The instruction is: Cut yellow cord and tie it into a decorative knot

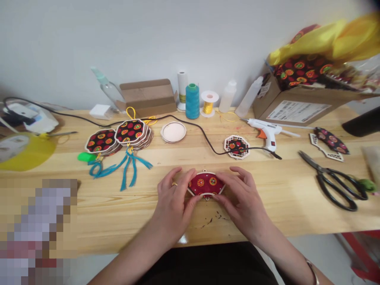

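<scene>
Between my two hands is a fan-shaped ornament [204, 183], dark red flowered fabric in a pale wooden frame with a small loop at top and bottom. My left hand [175, 194] pinches its left end, thumb at the lower edge and fingers along the upper left. At the right end, my right hand [242, 196] grips it the same way. Dark scraps [212, 219] lie on the wood just below. Beyond the hands are a round pale wooden piece [173, 132] and an octagonal fabric ornament [236, 147].
Black scissors [334, 180] and a white glue gun [265, 130] lie to the right, a black cable [204, 136] across the table. Stacked ornaments with blue tassels [130, 132] sit at left. Teal thread [192, 102], bottles and a cardboard box [297, 103] line the wall.
</scene>
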### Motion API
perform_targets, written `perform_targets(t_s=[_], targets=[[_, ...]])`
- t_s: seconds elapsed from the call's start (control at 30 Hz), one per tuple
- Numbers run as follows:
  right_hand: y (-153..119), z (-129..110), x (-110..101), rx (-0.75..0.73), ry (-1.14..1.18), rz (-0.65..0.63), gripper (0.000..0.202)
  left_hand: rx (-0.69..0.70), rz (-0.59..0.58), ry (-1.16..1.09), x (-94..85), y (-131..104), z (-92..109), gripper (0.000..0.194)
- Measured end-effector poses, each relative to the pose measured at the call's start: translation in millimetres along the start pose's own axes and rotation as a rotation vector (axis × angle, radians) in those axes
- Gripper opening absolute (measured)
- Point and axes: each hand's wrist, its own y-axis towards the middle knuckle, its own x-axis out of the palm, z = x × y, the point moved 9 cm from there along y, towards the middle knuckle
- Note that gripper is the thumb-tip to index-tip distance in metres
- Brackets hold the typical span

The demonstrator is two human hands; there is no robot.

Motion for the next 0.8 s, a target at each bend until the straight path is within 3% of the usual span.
perform_targets(t_s=[0.8], targets=[[-2.7, 4.2, -2.1, 0.057, 0.085, 0.012, 0.04, -0.034, -0.004, -0.063, -5.4, -0.5, 2.3, 0.048]])
